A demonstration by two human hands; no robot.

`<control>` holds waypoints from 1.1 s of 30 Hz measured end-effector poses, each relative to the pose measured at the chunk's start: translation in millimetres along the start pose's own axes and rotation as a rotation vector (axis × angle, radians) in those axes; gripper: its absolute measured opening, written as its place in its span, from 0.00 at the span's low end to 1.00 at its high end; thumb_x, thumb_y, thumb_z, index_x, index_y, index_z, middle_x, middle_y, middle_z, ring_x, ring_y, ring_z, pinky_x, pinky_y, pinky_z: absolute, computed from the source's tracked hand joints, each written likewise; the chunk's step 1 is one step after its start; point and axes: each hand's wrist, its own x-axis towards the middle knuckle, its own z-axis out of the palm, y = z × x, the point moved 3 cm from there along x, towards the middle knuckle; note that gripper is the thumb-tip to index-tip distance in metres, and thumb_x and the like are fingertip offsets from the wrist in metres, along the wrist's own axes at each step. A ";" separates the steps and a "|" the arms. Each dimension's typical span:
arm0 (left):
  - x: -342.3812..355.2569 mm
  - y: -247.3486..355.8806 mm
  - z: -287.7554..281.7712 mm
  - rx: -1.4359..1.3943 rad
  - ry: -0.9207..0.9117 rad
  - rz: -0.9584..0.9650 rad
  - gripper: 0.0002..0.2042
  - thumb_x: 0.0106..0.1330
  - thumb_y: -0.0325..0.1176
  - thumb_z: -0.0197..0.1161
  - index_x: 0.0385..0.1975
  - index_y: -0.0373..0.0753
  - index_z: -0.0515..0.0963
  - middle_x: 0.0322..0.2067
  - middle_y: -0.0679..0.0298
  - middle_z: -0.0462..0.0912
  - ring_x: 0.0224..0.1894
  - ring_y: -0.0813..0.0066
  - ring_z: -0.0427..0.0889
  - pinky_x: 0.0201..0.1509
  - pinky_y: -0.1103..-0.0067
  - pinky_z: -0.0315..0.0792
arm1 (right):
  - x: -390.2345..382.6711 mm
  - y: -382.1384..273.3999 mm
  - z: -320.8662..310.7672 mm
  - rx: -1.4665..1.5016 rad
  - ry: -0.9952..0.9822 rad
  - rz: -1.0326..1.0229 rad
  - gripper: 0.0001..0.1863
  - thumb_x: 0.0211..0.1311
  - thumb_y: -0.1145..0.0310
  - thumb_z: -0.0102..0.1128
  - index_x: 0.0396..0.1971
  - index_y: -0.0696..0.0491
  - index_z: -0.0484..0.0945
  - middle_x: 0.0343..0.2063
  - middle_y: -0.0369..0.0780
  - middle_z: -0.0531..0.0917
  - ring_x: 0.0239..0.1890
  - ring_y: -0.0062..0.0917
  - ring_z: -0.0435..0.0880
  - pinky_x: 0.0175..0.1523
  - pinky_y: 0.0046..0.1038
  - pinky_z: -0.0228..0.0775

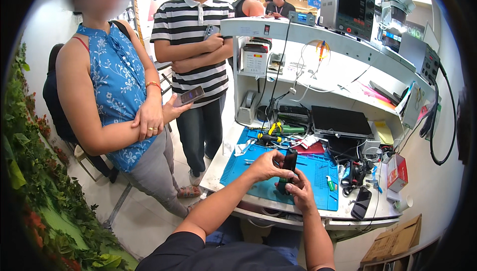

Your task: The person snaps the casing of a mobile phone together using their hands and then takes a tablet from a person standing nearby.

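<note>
Holding a dark smartphone point(288, 164) above the blue mat point(318, 176) near the counter's front edge, both hands' fingers grip it; steady support from the right hand point(299, 190) helps the left hand point(267, 165).

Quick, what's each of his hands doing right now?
Left hand: closed on the upper part of the dark phone, held upright over the blue mat.
Right hand: fingers wrapped around the phone's lower end.
</note>
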 end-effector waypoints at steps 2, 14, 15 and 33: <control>9.5 -7.1 -1.1 0.085 0.013 0.046 0.37 0.52 0.43 0.93 0.58 0.30 0.83 0.48 0.57 0.90 0.49 0.69 0.89 0.57 0.72 0.84 | 8.1 10.6 -11.8 -0.007 0.015 -0.037 0.47 0.64 0.71 0.79 0.80 0.58 0.64 0.64 0.50 0.83 0.58 0.41 0.91 0.66 0.38 0.81; -12.2 9.8 -8.2 -0.016 -0.066 -0.113 0.38 0.54 0.38 0.90 0.64 0.28 0.81 0.50 0.59 0.87 0.51 0.68 0.88 0.58 0.72 0.83 | -2.0 -3.1 15.6 -0.057 0.094 0.068 0.43 0.69 0.65 0.80 0.79 0.58 0.67 0.59 0.49 0.87 0.51 0.36 0.94 0.55 0.35 0.89; -13.0 9.4 -7.6 -0.026 -0.070 -0.124 0.37 0.55 0.36 0.89 0.64 0.27 0.80 0.50 0.59 0.87 0.51 0.69 0.88 0.59 0.73 0.84 | -2.4 -3.0 15.5 -0.053 0.099 0.077 0.43 0.69 0.65 0.80 0.78 0.58 0.67 0.58 0.49 0.87 0.50 0.36 0.94 0.54 0.35 0.89; -8.5 -11.6 -8.2 -0.321 -0.105 -0.176 0.27 0.74 0.48 0.76 0.58 0.29 0.82 0.45 0.60 0.88 0.42 0.75 0.89 0.48 0.79 0.86 | -2.5 -8.3 18.9 -0.095 0.158 0.125 0.48 0.61 0.60 0.88 0.76 0.61 0.69 0.49 0.47 0.88 0.47 0.30 0.92 0.46 0.30 0.91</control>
